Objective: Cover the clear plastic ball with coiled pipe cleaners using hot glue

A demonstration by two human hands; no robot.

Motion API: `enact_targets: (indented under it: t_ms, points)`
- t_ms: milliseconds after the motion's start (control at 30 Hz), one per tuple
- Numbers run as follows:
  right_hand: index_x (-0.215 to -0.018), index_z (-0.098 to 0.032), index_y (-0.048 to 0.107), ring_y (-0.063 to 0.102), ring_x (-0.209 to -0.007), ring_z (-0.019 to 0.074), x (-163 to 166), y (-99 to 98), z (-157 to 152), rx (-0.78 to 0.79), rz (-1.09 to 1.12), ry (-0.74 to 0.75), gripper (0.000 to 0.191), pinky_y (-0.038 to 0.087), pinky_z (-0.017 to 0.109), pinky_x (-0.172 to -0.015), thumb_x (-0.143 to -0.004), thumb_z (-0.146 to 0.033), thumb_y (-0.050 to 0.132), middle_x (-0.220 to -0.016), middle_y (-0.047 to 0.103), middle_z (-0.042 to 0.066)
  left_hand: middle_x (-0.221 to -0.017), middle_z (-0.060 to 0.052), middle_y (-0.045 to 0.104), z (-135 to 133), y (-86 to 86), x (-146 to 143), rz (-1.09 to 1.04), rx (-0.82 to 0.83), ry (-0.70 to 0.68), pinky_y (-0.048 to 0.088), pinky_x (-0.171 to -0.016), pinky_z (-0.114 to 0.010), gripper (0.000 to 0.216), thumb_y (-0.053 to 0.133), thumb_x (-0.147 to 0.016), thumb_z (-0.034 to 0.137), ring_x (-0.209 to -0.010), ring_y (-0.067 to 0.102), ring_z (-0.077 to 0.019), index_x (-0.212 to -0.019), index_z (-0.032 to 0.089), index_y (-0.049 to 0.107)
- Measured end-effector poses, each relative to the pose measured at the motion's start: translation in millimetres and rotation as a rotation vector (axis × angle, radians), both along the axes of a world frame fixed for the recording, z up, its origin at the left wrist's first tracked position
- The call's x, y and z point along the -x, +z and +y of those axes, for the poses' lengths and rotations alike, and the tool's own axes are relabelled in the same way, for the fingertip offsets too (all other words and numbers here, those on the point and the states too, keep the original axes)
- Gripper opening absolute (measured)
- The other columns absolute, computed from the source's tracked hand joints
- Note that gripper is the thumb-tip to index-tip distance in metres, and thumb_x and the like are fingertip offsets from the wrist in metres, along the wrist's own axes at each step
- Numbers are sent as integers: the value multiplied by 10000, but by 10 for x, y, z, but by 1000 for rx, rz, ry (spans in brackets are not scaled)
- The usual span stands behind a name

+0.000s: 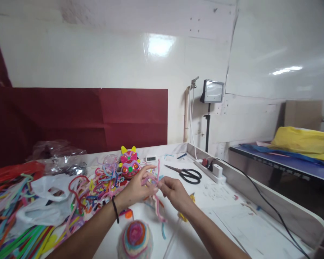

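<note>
Pinching a pink chenille stem [158, 169] over the white worktable [294, 216], the person keeps both hands busy; the left hand [143, 185] is closed on it with thumb and fingers, the right hand [174, 190] pinches it just beside, thumb to forefinger; one end stands up above the grip, and pink and paler strands [158, 210] hang below, though I cannot tell whether they are joined to it.

I'd judge the piece in the fingers only part made, its ends loose; beyond the left hand, a pink cat-faced figure [129, 163] with yellow ears and a green nose looks finished; nearer the body than the grip, a ball [136, 237] has coloured rings round its crown and a paler lower part, so its covering seems incomplete; plenty of material remains left of the grip, in a tangle of chenille offcuts [99, 192] and a sheaf of straight stems [21, 239]; the black-handled scissors [187, 173], past the right hand, lie untouched.

As for writing, the small digital display [151, 158] beyond the grip has digits too small to read; pale lettering along the blue table [288, 168], far right of it, is illegible from here; I can make out no brand on the plugged-in white charger [217, 170].
</note>
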State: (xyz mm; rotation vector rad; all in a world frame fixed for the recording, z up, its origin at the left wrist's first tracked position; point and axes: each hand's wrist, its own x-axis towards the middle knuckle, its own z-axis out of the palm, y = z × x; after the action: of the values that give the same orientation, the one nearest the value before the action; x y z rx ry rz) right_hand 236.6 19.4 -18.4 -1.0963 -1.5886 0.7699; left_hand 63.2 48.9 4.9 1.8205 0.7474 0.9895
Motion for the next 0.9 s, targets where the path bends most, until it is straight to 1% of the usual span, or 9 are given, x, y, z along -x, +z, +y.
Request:
enact_targets:
  t_ms: [100, 267, 400, 467, 533, 633, 700, 800, 900]
  points:
    - [-635, -212, 538, 416, -530, 132, -11, 21, -25, 41, 32, 60, 315, 329, 265, -529, -792, -485, 533, -540, 467, -37, -882, 6, 639, -22, 6, -11, 55, -34, -13, 476, -598, -235, 617, 692, -721, 211, -612, 571, -101, -1298, 218, 475]
    - [-627, -216, 510, 433, -504, 123, -11, 18, -30, 77, 63, 130, 329, 357, 260, -519, -774, -509, 539, -539, 475, -37, -806, -18, 672, -41, 35, -28, 135, -89, 5, 487, -652, -255, 341, 674, -703, 214, -724, 624, -167, -1040, 160, 665]
    - [-624, -214, 520, 458, -510, 132, -3, -38, 23, 52, 32, 128, 359, 380, 267, -528, -790, -533, 517, -543, 497, -26, -777, -29, 692, -15, 30, -11, 169, -100, 68, 492, -659, -254, 328, 673, -683, 217, -745, 640, -186, -999, 138, 706]
    - [-636, -208, 543, 487, -529, 146, 11, -63, 42, 24, -5, 102, 365, 398, 277, -546, -818, -521, 499, -561, 532, -10, -788, -41, 705, 6, 13, 5, 180, -93, 104, 491, -639, -248, 344, 660, -681, 218, -736, 647, -188, -1008, 124, 711]
    - [-677, -197, 588, 539, -597, 172, 34, -72, 45, -29, -61, 40, 341, 416, 297, -604, -846, -485, 518, -622, 591, 17, -806, -52, 719, 28, -8, 22, 194, -91, 136, 487, -622, -244, 357, 650, -666, 203, -726, 652, -188, -1005, 114, 717]
    - [-797, -185, 648, 594, -768, 226, 85, -56, 29, -150, -158, -80, 238, 407, 342, -731, -858, -406, 589, -783, 670, 64, -785, -52, 727, 55, -28, 37, 218, -99, 169, 471, -597, -243, 368, 626, -660, 189, -685, 647, -184, -1004, 107, 725]
    - [-840, -185, 660, 597, -836, 244, 125, -35, 20, -226, -220, -119, 179, 385, 361, -786, -868, -354, 606, -848, 686, 76, -767, -49, 728, 63, -22, 33, 230, -118, 179, 462, -601, -246, 352, 609, -668, 193, -675, 640, -182, -986, 107, 732]
    - [-839, -187, 667, 587, -859, 253, 178, -9, 17, -302, -305, -143, 133, 354, 374, -813, -885, -294, 603, -850, 683, 79, -736, -32, 713, 52, 18, 5, 241, -172, 192, 439, -625, -243, 277, 585, -644, 171, -688, 615, -176, -864, 126, 749]
    - [-835, -181, 671, 566, -841, 264, 205, -1, 15, -343, -365, -170, 132, 327, 390, -806, -893, -263, 586, -830, 668, 91, -658, 1, 666, 14, 72, -31, 244, -212, 202, 402, -603, -233, 232, 559, -618, 148, -654, 572, -158, -759, 150, 743]
